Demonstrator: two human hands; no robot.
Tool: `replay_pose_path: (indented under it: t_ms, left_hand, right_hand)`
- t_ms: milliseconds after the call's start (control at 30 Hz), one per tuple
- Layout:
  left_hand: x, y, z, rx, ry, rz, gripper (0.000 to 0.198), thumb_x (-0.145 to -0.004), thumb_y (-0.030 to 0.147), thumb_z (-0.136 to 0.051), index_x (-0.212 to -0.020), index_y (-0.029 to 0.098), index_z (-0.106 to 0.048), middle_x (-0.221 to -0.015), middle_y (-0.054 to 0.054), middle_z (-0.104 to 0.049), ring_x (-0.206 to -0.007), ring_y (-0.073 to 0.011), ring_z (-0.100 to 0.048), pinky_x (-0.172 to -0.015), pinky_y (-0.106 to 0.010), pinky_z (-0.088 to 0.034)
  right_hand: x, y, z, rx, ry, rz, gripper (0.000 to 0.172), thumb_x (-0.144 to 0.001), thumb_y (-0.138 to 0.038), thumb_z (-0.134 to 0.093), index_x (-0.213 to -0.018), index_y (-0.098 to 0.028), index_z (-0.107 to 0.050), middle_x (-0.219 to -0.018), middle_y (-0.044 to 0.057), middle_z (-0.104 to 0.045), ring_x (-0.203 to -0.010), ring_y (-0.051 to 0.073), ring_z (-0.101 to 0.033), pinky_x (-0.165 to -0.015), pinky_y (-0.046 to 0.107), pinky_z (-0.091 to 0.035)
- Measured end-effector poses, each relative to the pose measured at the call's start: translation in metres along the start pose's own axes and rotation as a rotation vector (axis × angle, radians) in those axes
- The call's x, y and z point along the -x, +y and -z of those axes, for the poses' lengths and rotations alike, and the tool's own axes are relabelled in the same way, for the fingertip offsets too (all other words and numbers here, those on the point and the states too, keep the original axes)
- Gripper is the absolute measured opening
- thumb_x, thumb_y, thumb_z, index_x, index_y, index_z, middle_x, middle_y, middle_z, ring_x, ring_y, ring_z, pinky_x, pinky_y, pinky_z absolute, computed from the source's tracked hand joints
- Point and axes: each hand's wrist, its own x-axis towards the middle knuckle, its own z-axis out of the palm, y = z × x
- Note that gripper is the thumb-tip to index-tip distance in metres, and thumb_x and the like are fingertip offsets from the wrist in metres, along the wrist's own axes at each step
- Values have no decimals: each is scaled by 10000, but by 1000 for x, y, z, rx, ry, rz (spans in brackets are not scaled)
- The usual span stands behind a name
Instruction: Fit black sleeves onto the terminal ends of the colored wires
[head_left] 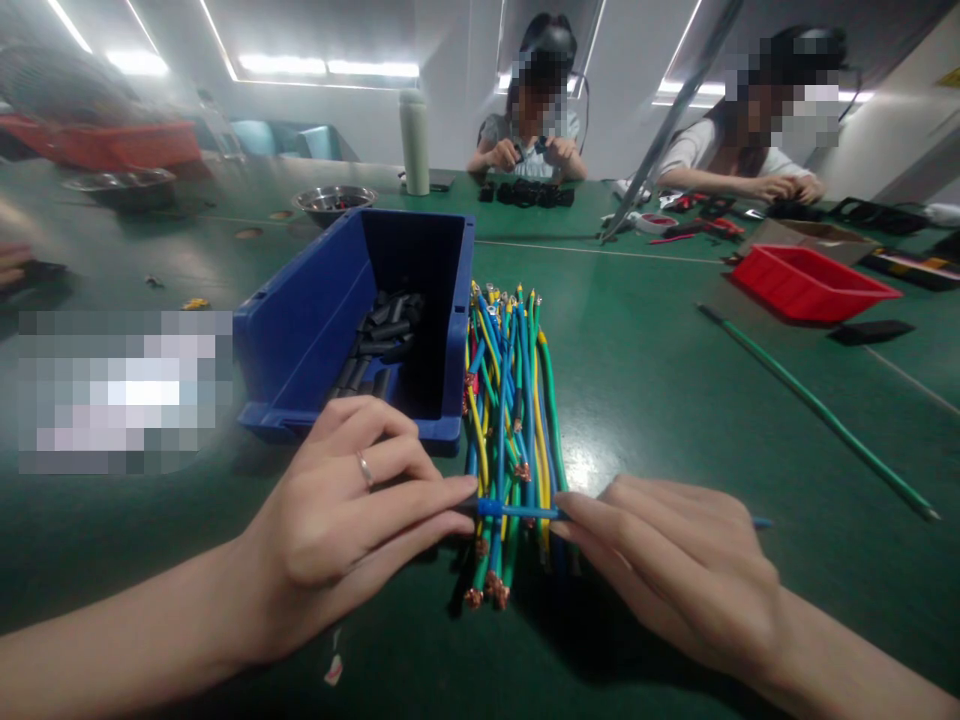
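Observation:
My left hand [330,510] is closed, thumb and fingertips pinching a short dark sleeve [466,507] at the end of a blue wire [529,512]. A brighter blue collar shows just right of those fingertips. The wire runs level to my right hand [667,560], which pinches it between thumb and index finger; its tail pokes out beyond the knuckles. Beneath the wire lies a bundle of green, yellow and blue cables [525,400] with bare copper ends towards me. Left of the bundle, a blue bin [300,320] holds several black tube pieces [386,330].
A green cable [817,410] lies apart on the right, below a red tray [817,285]. Farther back stand a metal bowl [334,203] and a pale green bottle [414,145]. Two people work across the green table [637,330]. A paper scrap [334,669] lies near me.

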Motion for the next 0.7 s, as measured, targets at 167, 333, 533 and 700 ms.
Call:
replay_pose_path:
  t_ms: [167, 333, 533, 700]
  left_hand:
    - [1, 1, -1, -4, -8, -6, 176, -957, 202, -661, -1121, 191, -722, -843, -6, -680, -872, -189, -515, -862, -372, -362]
    - [1, 2, -4, 14, -11, -19, 186, -954, 203, -662, -1133, 194, -714, -857, -1, -686, -876, -195, -516, -868, -373, -364]
    - [1, 2, -8, 18, 21, -19, 170, -991, 250, -605, -1110, 187, -709, -900, -8, -699, -890, -196, -528, -869, -351, -365]
    - [1, 1, -4, -33, -18, -45, 344, -1003, 307, -584, -1303, 139, -576, -1049, -47, -698, -989, -201, -542, -923, -342, -386]
  right_hand:
    - [0, -1, -1, -13, -1, 8, 45, -938, -112, -590, -982, -120, -596, -609, -38, -487, -537, 101, -355, -490, 277, -289]
    - [-2, -1, 0, -29, -12, 13, 57, -941, -114, -585, -997, -118, -597, -606, -38, -493, -530, 100, -362, -485, 276, -289]
    - [-3, -2, -1, -8, -10, 5, 42, -958, -128, -559, -962, -133, -601, -597, -38, -497, -518, 101, -366, -482, 272, -293]
    - [-3, -1, -2, 5, -12, -20, 56, -961, -142, -556, -962, -140, -611, -605, -34, -516, -518, 100, -394, -489, 269, -306]
